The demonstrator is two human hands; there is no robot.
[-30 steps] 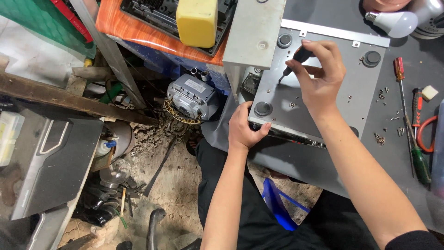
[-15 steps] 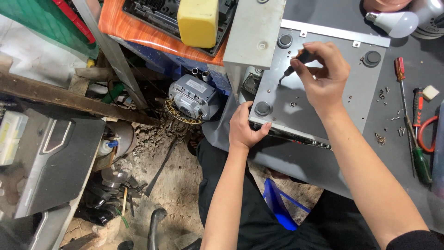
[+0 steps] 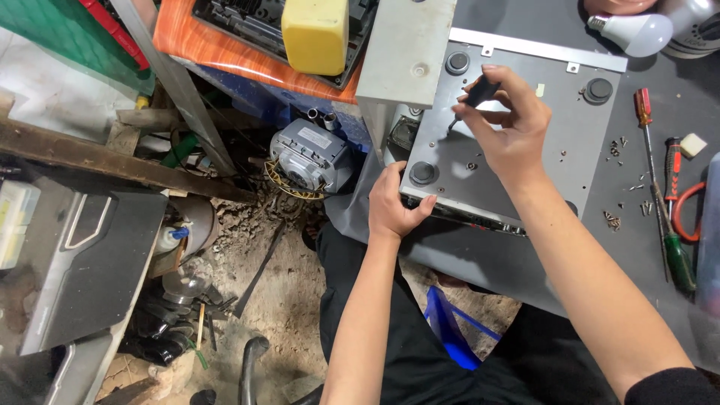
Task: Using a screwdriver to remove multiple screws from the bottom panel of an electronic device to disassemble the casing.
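two hands work on one grey metal panel [image 3: 525,150] with three visible round black feet, lying on the dark tabletop [image 3: 660,225]. left hand [image 3: 394,202] grips its near corner, fingers curled. right hand [image 3: 510,131], shifted slightly left, pinches a small black screwdriver [image 3: 474,96]. two more screwdrivers lie right.

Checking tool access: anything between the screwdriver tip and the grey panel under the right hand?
Nothing visible. The right hand holds a small screwdriver with its tip down at the grey panel. The left hand grips the panel's near corner, clear of the tip.
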